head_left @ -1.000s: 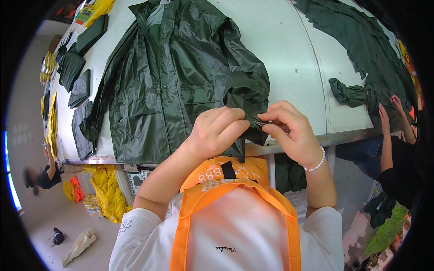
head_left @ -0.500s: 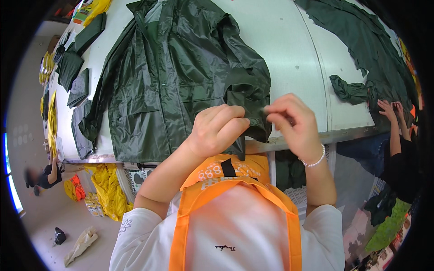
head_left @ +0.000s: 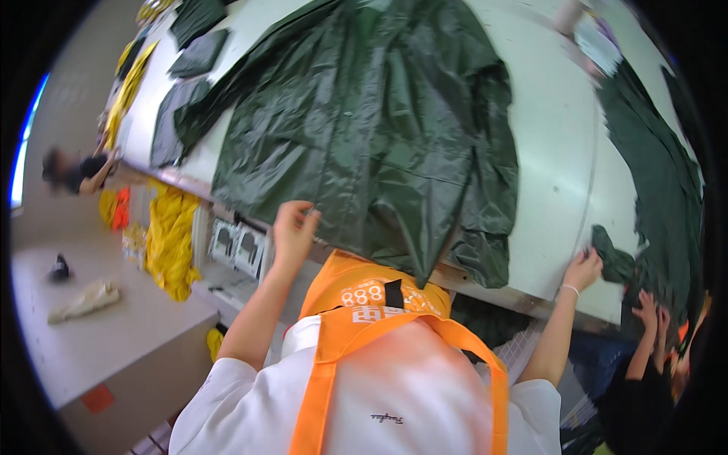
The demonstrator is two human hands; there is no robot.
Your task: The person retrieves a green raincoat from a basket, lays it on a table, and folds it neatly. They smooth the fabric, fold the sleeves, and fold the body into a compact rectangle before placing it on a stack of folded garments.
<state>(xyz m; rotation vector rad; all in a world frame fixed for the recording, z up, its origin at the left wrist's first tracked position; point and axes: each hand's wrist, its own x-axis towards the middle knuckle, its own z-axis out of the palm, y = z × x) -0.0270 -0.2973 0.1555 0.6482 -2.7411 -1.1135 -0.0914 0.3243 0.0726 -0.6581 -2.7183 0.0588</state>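
A dark green raincoat jacket lies spread on the white table, its hem reaching the near edge. My left hand is over the hem at its lower left, with fingers curled and fingertips close together; anything between them is too small to make out. Off to the right, my right hand has its fingers bent against the near end of a small dark green fabric bundle and appears to grip it. The jacket's right sleeve hangs down by the table edge, untouched.
Folded dark green garments lie at the far left, near yellow material. Long dark green fabric covers the table's right side, where a co-worker's hands work. Another person stands at the left. Yellow fabric hangs below the table.
My hands have parted from the sleeve cuff. The left moved left to the hem and the right reached far right to the green bundle. The whole view has turned and shifted.
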